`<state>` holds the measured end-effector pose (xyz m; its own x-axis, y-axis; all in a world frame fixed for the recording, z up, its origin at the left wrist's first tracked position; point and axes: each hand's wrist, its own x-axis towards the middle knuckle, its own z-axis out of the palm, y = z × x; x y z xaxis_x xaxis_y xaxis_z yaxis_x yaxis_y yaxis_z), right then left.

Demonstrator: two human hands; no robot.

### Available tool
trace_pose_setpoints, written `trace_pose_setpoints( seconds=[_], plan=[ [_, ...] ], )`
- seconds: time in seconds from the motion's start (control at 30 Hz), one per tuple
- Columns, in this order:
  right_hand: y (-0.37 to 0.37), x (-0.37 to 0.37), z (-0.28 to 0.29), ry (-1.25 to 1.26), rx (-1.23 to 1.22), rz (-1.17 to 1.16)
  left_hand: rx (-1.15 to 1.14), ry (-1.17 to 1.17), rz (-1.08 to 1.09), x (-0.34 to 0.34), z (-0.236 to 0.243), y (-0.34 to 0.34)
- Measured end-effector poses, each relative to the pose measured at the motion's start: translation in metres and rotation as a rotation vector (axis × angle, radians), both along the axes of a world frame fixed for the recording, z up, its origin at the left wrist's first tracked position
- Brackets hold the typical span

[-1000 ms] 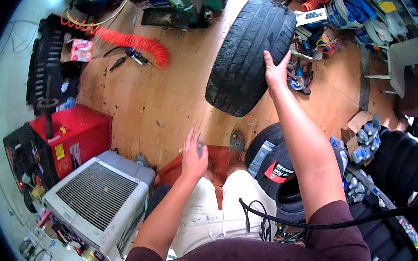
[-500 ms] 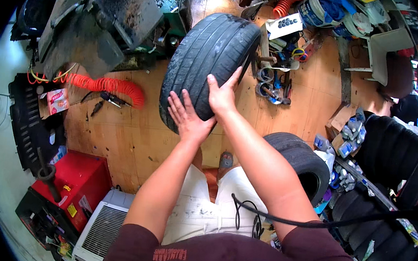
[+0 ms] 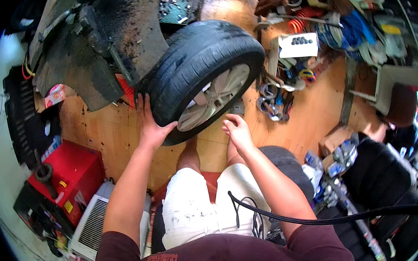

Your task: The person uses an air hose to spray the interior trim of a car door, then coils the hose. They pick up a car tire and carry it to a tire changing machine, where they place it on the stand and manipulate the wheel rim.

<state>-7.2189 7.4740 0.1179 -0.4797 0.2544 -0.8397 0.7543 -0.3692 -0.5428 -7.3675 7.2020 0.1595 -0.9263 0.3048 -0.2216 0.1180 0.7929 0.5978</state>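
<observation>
A car wheel [image 3: 202, 110], a black tyre on a silver spoked rim, stands tilted in front of me with its spoked side turned toward my right. My left hand [image 3: 152, 129] grips the tyre's near left edge, fingers along the tread [image 3: 186, 53] and thumb on the sidewall. Off the near right side of the wheel, my right hand [image 3: 239, 132] hangs in the air with loosely bent fingers. Nothing shows in it, and it is apart from the tyre.
A large dirty dark-grey panel [image 3: 129, 22] reaches close to the wheel's left side. Tools and tape rolls [image 3: 266, 106] lie on the floor to the right. Another tyre [image 3: 288, 168] lies by my right leg. A red machine [image 3: 74, 173] stands at lower left; a black cable [image 3: 331, 223] crosses my right arm.
The wheel has turned, so its spoked rim now faces right and shows. My left hand has slid left along the tyre. My right hand has come off the tread and moved nearer me.
</observation>
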Motion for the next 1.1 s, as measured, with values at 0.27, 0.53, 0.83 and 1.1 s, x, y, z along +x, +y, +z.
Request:
trace_pose_setpoints(
  seconds=[0.27,0.53,0.83,1.1],
  plan=[
    [0.088,-0.069,0.008,0.030,0.035,0.360,-0.033,-0.035,0.236,-0.010,0.006,0.012],
    [0.222,-0.044,-0.002,-0.010,0.393,0.698,-0.041,-0.265,0.583,0.187,0.047,-0.011],
    [0.410,0.055,0.055,-0.607,0.078,0.647,-0.354,-0.984,1.168,0.623,0.159,-0.100],
    [0.285,0.029,0.101,0.048,0.271,0.957,-0.215,-0.426,1.594,0.646,0.160,-0.179]
  ],
)
